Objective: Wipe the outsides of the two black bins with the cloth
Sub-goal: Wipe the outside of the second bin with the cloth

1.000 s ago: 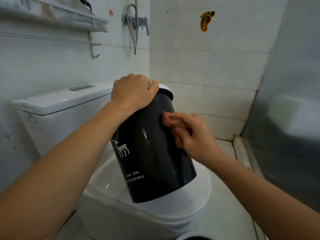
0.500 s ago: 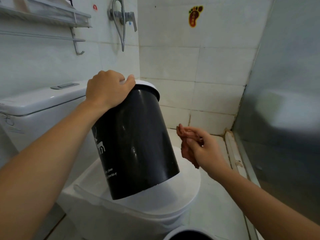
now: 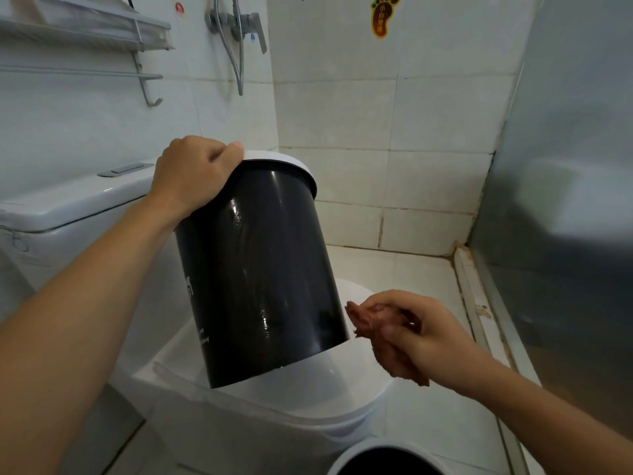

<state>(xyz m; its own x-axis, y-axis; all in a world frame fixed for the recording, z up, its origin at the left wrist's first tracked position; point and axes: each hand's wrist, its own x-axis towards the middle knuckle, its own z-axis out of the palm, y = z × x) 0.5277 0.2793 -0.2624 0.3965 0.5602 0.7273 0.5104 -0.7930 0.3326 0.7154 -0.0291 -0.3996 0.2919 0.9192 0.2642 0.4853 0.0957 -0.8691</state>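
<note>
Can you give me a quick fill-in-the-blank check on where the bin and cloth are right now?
1. The left hand grips the black bin at its ____.
2. The bin is tilted over the closed ____ lid.
3. The right hand holds the ____, beside the bin's lower edge.

Missing words: rim; toilet; cloth

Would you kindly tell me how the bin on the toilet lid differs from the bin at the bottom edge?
The bin on the toilet lid is tilted and gripped at its rim by the left hand; the bottom bin goes untouched. The first shows its whole glossy side; the second shows only its rim and dark mouth. Both have white rims.
</note>
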